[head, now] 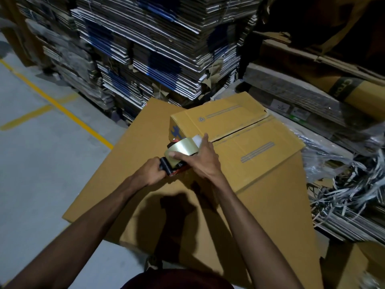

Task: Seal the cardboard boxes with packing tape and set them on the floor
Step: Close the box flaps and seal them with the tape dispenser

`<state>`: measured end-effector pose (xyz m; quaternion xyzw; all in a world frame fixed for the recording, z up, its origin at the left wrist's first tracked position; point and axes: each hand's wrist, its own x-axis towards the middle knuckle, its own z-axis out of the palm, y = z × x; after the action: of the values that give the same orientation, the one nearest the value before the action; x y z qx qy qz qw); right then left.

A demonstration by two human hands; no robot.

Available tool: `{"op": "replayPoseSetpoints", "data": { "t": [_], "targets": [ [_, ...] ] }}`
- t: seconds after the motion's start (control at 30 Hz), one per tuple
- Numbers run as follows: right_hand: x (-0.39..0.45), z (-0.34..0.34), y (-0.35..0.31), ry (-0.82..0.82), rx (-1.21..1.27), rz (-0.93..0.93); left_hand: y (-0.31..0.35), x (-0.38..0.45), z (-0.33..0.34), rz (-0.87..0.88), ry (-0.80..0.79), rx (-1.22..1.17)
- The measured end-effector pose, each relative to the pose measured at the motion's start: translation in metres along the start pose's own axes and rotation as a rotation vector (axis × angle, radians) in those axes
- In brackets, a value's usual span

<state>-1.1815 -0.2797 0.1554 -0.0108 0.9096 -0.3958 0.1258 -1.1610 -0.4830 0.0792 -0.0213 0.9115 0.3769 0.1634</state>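
Floor [31,163]: grey concrete w/ yellow lines, dim warehouse light. Flat-packed cartons stacked high in the pile [145,49] along the far side; more flattened board and a tangle of loose strapping [343,184] at right.

Sheet [145,184]: big flat cardboard lying over something I can't make out, used as the work surface. Box [239,138] sits toward the sheet's far right corner, top flaps folded down, centre seam still gaping, no tape on it that I can see.

Tape gun [179,155]: at the near-left end of the seam, clear roll on top, red body below. Left hand [150,172] has its grip clamped round the black handle. Right hand [200,157] rests over the roll, thumb on the roll's near side, fingers reaching fwd toward the tape end; looks curled round the roll, not just lying flat.

Step, as I read it: starting the first strip along the seam. Box not yet sealed, not yet on floor.

Risks:
- Flaps aren't flush, so tape may bridge the gap or wrinkle unless they're pressed down first.
- Gun starts at the very edge; too little overhang down the side wall and the strip could peel.
- Right fingers close to the cutter end, blade not visible, so could nick.
- Box may slide on the smooth sheet when gun is pulled, w/ no hand bracing it.
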Motion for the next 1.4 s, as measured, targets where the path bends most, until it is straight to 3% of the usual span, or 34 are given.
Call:
{"op": "replayPoseSetpoints", "data": {
  "t": [0.13, 0.3, 0.6, 0.77, 1.0, 1.13, 1.2, 1.3, 1.4],
  "targets": [
    [-0.003, 0.014, 0.008, 0.106, -0.036, 0.030, 0.001, 0.002, 0.002, 0.006, 0.062, 0.144],
    [-0.023, 0.019, 0.043, 0.215, 0.076, -0.084, 0.007, -0.001, 0.004, -0.004, 0.134, 0.407],
    [-0.038, 0.034, 0.053, 0.097, -0.219, -0.180, -0.017, -0.007, 0.012, -0.081, 0.064, 0.564],
    [-0.030, 0.022, 0.058, 0.115, -0.187, -0.138, -0.028, -0.011, 0.018, -0.191, 0.119, 0.424],
    [-0.014, -0.017, 0.079, -0.037, -0.215, -0.288, -0.034, -0.009, 0.010, -0.375, 0.346, 0.223],
    [-0.006, -0.020, 0.103, -0.038, -0.148, -0.392, -0.031, 0.001, 0.005, -0.517, 0.458, 0.023],
    [-0.003, -0.012, 0.106, 0.000, -0.080, -0.427, -0.033, 0.009, 0.008, -0.502, 0.456, -0.092],
    [0.000, -0.002, 0.103, 0.047, -0.037, -0.455, -0.040, 0.020, 0.019, -0.386, 0.316, -0.212],
    [0.000, 0.012, 0.097, 0.101, -0.025, -0.432, -0.037, 0.025, 0.030, -0.435, 0.192, -0.226]
  ]
}}
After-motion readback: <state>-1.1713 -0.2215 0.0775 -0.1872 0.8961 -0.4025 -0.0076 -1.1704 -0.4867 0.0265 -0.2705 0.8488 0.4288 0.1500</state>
